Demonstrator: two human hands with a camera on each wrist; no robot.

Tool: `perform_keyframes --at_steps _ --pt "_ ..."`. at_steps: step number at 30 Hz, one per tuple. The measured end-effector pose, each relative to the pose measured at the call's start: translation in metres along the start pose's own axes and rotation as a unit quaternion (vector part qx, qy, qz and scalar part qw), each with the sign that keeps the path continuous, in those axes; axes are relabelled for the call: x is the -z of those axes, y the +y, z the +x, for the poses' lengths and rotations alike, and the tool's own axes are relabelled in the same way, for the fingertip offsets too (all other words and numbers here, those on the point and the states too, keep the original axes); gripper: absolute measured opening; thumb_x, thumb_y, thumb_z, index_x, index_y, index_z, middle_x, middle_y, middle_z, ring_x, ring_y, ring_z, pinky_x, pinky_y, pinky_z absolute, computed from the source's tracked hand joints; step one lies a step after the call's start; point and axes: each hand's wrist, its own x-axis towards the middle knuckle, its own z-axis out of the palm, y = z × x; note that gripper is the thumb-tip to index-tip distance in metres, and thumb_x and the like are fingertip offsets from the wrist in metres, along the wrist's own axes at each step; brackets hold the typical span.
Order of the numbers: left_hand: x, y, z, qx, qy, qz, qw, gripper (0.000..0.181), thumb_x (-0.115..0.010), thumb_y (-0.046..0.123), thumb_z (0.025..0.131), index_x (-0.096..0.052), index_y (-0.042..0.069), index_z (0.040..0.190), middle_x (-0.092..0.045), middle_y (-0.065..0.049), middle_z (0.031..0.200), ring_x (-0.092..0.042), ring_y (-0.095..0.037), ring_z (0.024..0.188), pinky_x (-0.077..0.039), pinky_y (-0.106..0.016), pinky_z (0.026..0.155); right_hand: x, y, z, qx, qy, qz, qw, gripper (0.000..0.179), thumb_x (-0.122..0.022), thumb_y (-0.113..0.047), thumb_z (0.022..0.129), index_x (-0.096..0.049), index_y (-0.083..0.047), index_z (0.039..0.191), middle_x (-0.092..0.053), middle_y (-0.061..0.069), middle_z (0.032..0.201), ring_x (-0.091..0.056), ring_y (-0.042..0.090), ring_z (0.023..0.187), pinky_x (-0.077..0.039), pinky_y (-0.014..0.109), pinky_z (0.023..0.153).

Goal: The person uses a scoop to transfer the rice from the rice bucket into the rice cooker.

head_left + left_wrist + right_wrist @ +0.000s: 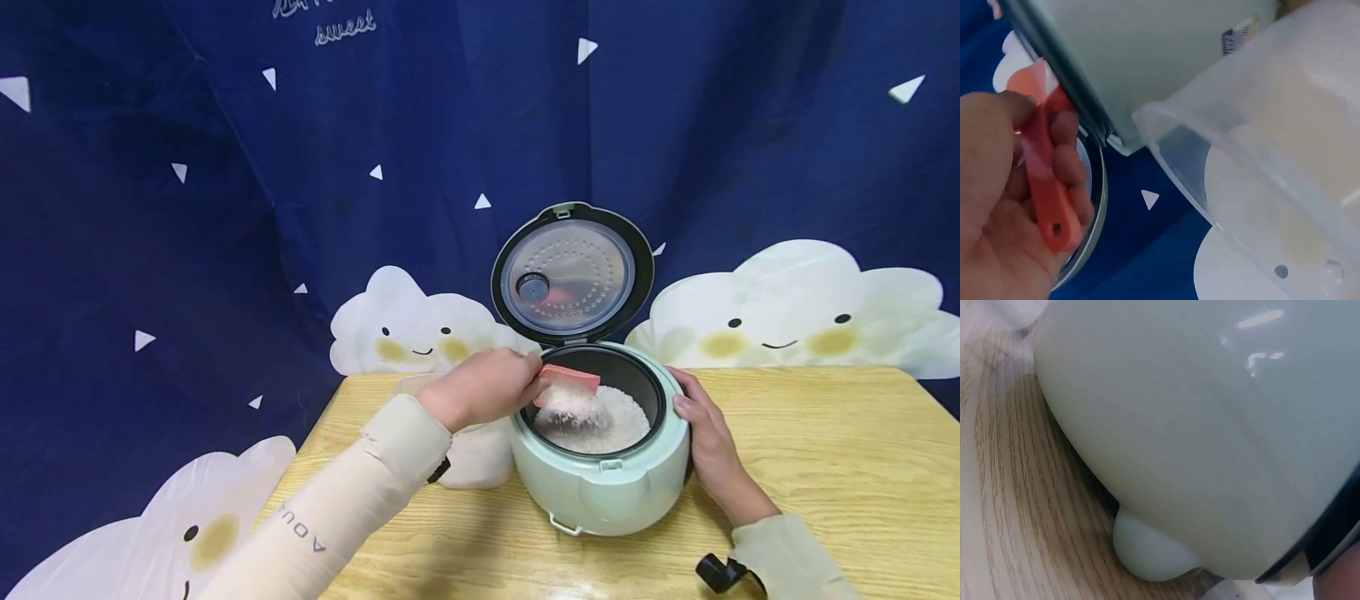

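My left hand grips the handle of a red scoop, its fingers curled round it in the left wrist view. The scoop is tilted over the inner pot of a pale green rice cooker, and white grains spill from it. A bed of rice covers the pot's bottom. My right hand holds the cooker's right side, thumb at the rim. The cooker's lid stands raised at the back. In the right wrist view, the cooker body fills most of the picture.
A translucent plastic container stands left of the cooker, partly behind my left forearm; its rim is close in the left wrist view. The wooden table extends to the right. A dark blue curtain with clouds hangs behind it.
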Motion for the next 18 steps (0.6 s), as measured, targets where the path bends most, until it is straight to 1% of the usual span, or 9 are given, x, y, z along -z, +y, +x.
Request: perform_keyframes --at_steps 2,4,7,9,11,14,16,18 --pt "-0.0030 0.0023 -0.0007 -0.008 0.026 0.022 0.9994 0.025 -0.053 0.029 0.108 -0.062 0.013 0.091 -0.067 -0.001 0.080 -0.069 -0.021 0.074 -0.057 -0.037 0.074 0.0001 0.0002 -0.0002 -0.001 0.000 0.000 1.0000 0.046 -0.036 -0.021 0.104 -0.051 -0.008 0.145 -0.060 -0.020 0.135 -0.052 -0.004 0.126 -0.033 0.010 0.106" --pt "-0.0051 0.0031 -0.0010 -0.021 0.058 0.033 0.9976 0.023 -0.056 0.029 0.106 -0.062 0.013 0.091 -0.069 0.000 0.081 -0.069 -0.019 0.075 -0.057 -0.036 0.074 0.0001 0.0004 -0.0001 -0.002 0.000 0.000 1.0000 0.046 -0.036 -0.021 0.104 -0.051 -0.008 0.145 -0.060 -0.019 0.135 -0.052 -0.004 0.127 -0.033 0.010 0.106" --pt "-0.0061 0.0031 -0.0008 -0.044 0.105 0.050 0.9922 0.018 -0.061 0.026 0.104 -0.064 0.013 0.092 -0.070 0.001 0.083 -0.069 -0.017 0.075 -0.056 -0.035 0.075 0.0001 0.0005 0.0000 -0.003 -0.001 -0.003 1.0000 0.046 -0.036 -0.021 0.104 -0.051 -0.007 0.146 -0.060 -0.019 0.135 -0.051 -0.004 0.127 -0.033 0.010 0.106" --pt "-0.0059 0.0028 -0.0010 -0.054 0.130 0.066 0.9878 0.016 -0.064 0.026 0.102 -0.064 0.014 0.093 -0.071 0.001 0.083 -0.069 -0.017 0.076 -0.055 -0.035 0.076 0.0004 0.0005 -0.0001 -0.003 -0.001 -0.009 1.0000 0.046 -0.035 -0.021 0.105 -0.050 -0.007 0.146 -0.059 -0.020 0.136 -0.051 -0.004 0.127 -0.033 0.009 0.106" --pt "-0.0052 0.0024 -0.0018 -0.059 0.145 0.086 0.9839 0.014 -0.065 0.026 0.102 -0.063 0.015 0.094 -0.071 0.002 0.084 -0.069 -0.016 0.079 -0.054 -0.035 0.078 0.0005 0.0003 -0.0001 -0.003 -0.001 -0.014 0.9999 0.047 -0.035 -0.022 0.105 -0.050 -0.007 0.147 -0.059 -0.020 0.136 -0.050 -0.004 0.128 -0.032 0.009 0.106" --pt "-0.0045 0.0013 -0.0040 -0.064 0.158 0.109 0.9793 0.013 -0.065 0.026 0.101 -0.062 0.016 0.093 -0.070 0.003 0.085 -0.069 -0.015 0.081 -0.051 -0.033 0.078 0.0006 -0.0002 -0.0002 -0.003 -0.002 -0.016 0.9999 0.047 -0.035 -0.022 0.105 -0.049 -0.006 0.147 -0.058 -0.020 0.137 -0.050 -0.004 0.129 -0.032 0.008 0.106" --pt "-0.0037 0.0000 -0.0061 -0.067 0.165 0.119 0.9768 0.011 -0.066 0.025 0.099 -0.062 0.017 0.093 -0.070 0.004 0.084 -0.069 -0.015 0.082 -0.050 -0.033 0.076 0.0006 -0.0006 -0.0004 -0.004 -0.003 -0.016 0.9999 0.048 -0.035 -0.022 0.105 -0.049 -0.006 0.148 -0.058 -0.020 0.137 -0.049 -0.004 0.129 -0.032 0.008 0.106" --pt "-0.0025 -0.0019 -0.0086 -0.069 0.170 0.118 0.9759 0.010 -0.067 0.023 0.098 -0.062 0.017 0.092 -0.070 0.003 0.083 -0.068 -0.016 0.080 -0.049 -0.032 0.074 0.0007 -0.0009 -0.0007 -0.004 -0.003 -0.016 0.9999 0.048 -0.035 -0.022 0.105 -0.048 -0.006 0.148 -0.058 -0.020 0.137 -0.049 -0.004 0.129 -0.032 0.008 0.106"
